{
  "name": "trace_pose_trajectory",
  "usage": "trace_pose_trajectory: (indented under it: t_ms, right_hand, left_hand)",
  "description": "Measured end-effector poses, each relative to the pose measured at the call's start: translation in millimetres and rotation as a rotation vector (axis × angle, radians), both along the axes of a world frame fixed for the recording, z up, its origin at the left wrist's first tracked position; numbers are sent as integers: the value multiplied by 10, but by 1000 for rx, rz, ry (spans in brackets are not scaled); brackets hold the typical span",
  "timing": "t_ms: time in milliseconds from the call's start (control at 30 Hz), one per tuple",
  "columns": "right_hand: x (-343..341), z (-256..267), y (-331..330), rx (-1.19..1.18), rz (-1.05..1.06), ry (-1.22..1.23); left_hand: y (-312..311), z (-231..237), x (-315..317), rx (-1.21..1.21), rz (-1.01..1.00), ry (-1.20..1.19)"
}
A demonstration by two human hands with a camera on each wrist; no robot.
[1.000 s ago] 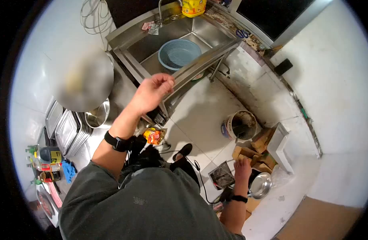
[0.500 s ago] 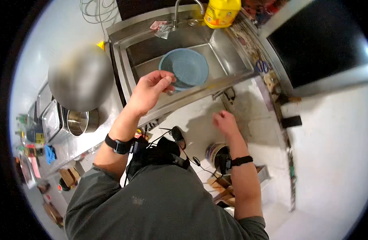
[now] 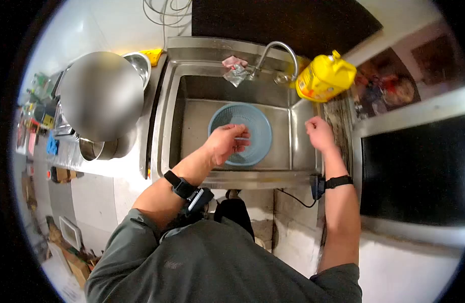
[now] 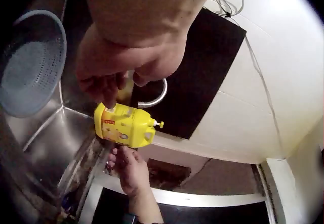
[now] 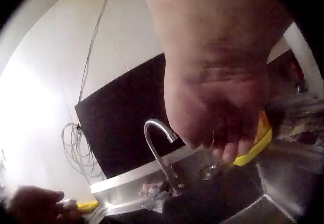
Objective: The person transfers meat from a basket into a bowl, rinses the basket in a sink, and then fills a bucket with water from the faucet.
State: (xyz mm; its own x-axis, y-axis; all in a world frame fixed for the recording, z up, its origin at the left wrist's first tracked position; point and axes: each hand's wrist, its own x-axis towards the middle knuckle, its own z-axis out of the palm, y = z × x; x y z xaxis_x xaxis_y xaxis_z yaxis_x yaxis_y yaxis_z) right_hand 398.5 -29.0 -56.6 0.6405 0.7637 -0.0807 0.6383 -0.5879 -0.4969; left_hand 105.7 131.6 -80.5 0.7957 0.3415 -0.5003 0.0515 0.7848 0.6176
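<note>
My left hand [image 3: 226, 144] is over the blue perforated basket [image 3: 263, 132], which sits in the steel sink [image 3: 192, 121]. Its fingers are loosely bent, and I see nothing in them. Above the sink's right edge, my right hand [image 3: 321, 132] hangs with loosely curled fingers, also without anything visible in it. A yellow jug [image 3: 326, 78] stands at the sink's back right corner, just beyond that hand. In the left wrist view the jug [image 4: 124, 125] appears between my left hand [image 4: 126, 57] and right hand [image 4: 132, 173]. The right wrist view shows relaxed fingers below the palm [image 5: 217, 102].
A curved faucet [image 3: 280, 44] rises behind the sink, with a crumpled pink and clear wrapper [image 3: 236, 70] beside it. On the left counter are a metal pot [image 3: 93, 150], a metal bowl [image 3: 140, 68] and bottles. A dark panel [image 3: 404, 177] lies right of the sink.
The view has swung toward the sink. My right hand has risen from beside the cardboard boxes near the floor to the sink's right edge. My left hand has moved over the basket.
</note>
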Motion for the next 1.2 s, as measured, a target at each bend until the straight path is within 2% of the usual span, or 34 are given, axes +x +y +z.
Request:
trace_pose_trajectory:
  t_ms: [100,133,233,367,500,567,600,633,700,733,767,833,867,933,1033,1067,1100,1167,1200]
  right_hand:
    - [257,-219,373,2,108,111]
    - [324,-274,494,13,50,327]
    - [678,-676,730,101,45,589]
    - [855,-707,807,207,-17,796]
    - [921,-606,922,343,16,914]
    - [885,-558,1009,448,48,1009]
    - [872,-558,1053,457,52,1029]
    - [870,-535,1098,452,54,1036]
    - [869,-476,1163,506,130,946]
    - [891,-471,1181,487,148,916]
    - [903,-493,1194,484,144,920]
    - [889,-521,1235,521,246,824]
    - [867,-512,1257,570,260,862]
    - [834,-494,1265,579,269,869]
    - [814,-480,1283,571,297,827]
    - [803,-476,1278,550,317,782]
    - [776,-453,1275,543,313,785]
    - [710,-386,1285,565,316,818]
    - [684,-377,1292,558,320,821]
  left_hand:
    - [108,-102,315,36,16,94]
    - [166,-97,458,81,15,148]
    - [427,-191,917,127,41,195]
    - [863,-349,1695,272,-4,313]
    - [1334,-610,2388,691,-133,381]
    - [1618,-1029,2673,887,-64,337]
    - [1704,-1036,2760,1196,-172,434]
    - [1824,-1234,2842,1191,-171,442]
    - [2076,-1884,2979,1733,-364,491]
    - [2107,-1863,3010,1706,-352,471]
    - [2171,-2043,3024,1854,-256,368]
    - [1871,-1113,2943,2064,-402,436]
    - [1838,-969,2965,2062,-408,438]
    - [1810,-835,3009,1737,-618,662]
    - [1906,-1038,3024,1723,-595,652]
    - [1954,-1061,3023,1577,-645,618]
    - [2002,-1112,3007,1569,-648,617]
    - [2051,-1189,2933,2166,-795,451]
    - [1999,-1256,2913,1869,-349,353]
